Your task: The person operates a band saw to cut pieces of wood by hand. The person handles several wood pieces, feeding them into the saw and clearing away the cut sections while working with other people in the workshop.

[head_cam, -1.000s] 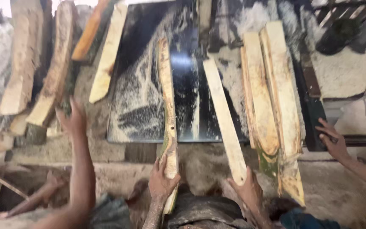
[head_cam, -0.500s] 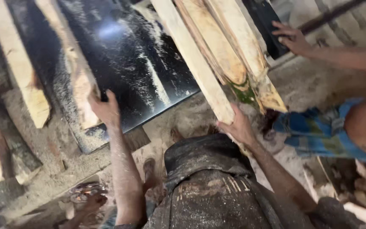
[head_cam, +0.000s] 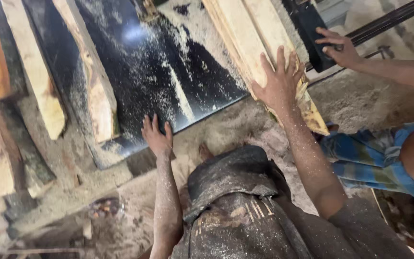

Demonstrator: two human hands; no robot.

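Note:
My left hand (head_cam: 156, 136) lies flat, fingers apart, on the near edge of a black sawdust-covered table (head_cam: 168, 81). It holds nothing. Just left of it rests a rough wooden slab (head_cam: 92, 81). My right hand (head_cam: 279, 79) presses open-palmed on the lower end of a pale wooden plank (head_cam: 245, 33) that lies beside another plank at the table's right side. My dusty dark apron (head_cam: 235, 206) fills the bottom of the view.
Another person's hand (head_cam: 339, 45) grips a black machine part at the upper right; their blue checked cloth (head_cam: 374, 156) is at right. More bark-edged slabs (head_cam: 29, 67) lie at left. Sawdust covers the ground.
The view has swung left and closer. My left hand left the slab and now rests on the table edge. My right hand moved up onto the plank, spread flat.

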